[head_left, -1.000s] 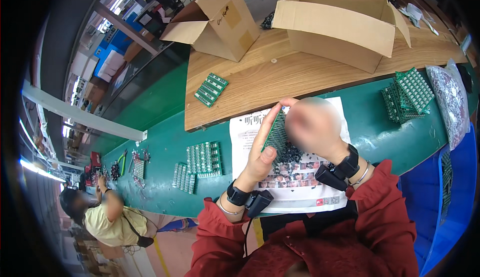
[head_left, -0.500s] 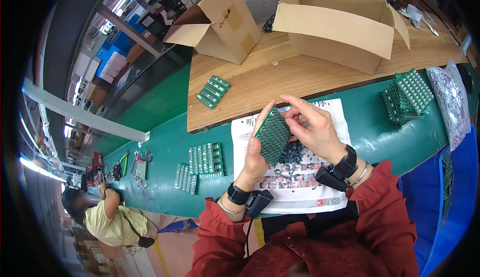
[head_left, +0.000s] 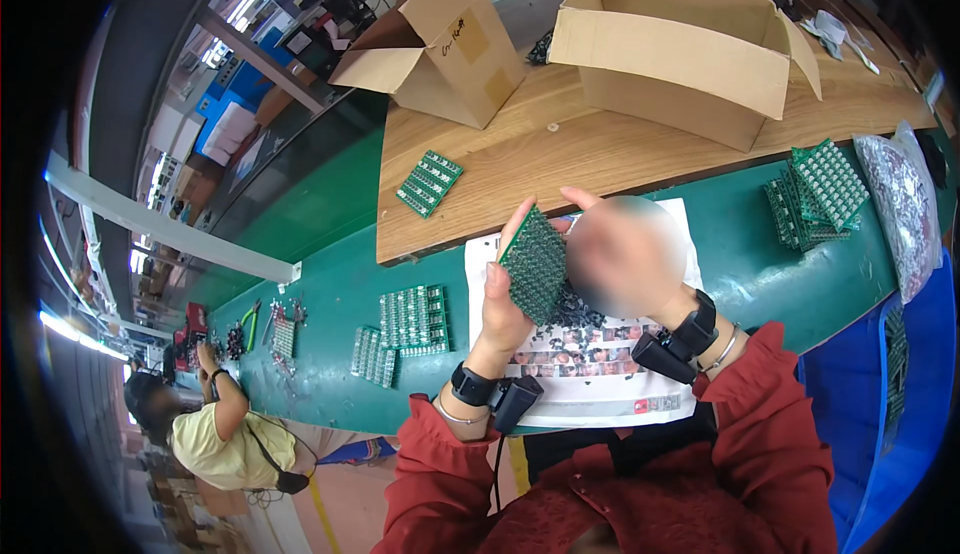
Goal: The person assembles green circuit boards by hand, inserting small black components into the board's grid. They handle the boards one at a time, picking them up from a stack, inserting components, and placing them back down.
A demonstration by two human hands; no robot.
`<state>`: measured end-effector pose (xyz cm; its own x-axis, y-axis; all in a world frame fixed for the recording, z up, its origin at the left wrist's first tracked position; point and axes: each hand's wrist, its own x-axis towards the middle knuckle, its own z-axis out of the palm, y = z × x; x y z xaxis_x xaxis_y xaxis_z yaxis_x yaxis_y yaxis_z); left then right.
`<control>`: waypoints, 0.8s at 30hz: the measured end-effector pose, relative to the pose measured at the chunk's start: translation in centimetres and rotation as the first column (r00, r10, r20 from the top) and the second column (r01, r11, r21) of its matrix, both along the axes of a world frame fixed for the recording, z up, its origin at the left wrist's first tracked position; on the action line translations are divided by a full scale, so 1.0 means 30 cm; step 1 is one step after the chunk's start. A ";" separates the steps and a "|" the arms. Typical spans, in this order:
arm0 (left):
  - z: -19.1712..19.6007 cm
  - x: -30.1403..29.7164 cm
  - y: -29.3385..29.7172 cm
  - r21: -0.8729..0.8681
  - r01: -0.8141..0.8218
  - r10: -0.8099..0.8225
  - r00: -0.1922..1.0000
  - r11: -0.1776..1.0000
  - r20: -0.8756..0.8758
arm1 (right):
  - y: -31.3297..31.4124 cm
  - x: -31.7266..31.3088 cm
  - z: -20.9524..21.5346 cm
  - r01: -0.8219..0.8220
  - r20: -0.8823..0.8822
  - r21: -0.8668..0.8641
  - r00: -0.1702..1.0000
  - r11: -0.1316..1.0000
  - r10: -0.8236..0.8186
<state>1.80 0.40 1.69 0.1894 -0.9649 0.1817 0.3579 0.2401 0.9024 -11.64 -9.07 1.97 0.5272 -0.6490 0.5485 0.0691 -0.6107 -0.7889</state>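
Position of green circuit board (head_left: 537, 266) in left hand (head_left: 506, 322)

The left hand was clamped on the circuit board at its left side, with the thumb along the edge. The board was tilted above a printed paper sheet (head_left: 570, 412), its face of closely spaced rows turned toward the right hand (head_left: 632, 254). The right hand was located just beside the board; blur covered most of it, so its finger closure could not be determined. Small black parts (head_left: 582, 311) lay piled on the sheet below. The sheet rested on a green worktop (head_left: 765, 294). A stack of boards (head_left: 830, 186) stood at right, near a clear plastic bag (head_left: 900, 209).
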 end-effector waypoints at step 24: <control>0.004 -0.007 0.011 -0.034 -0.109 0.112 0.990 0.993 0.083 | 0.008 0.021 -0.005 -0.025 0.002 -0.166 1.000 0.986 0.025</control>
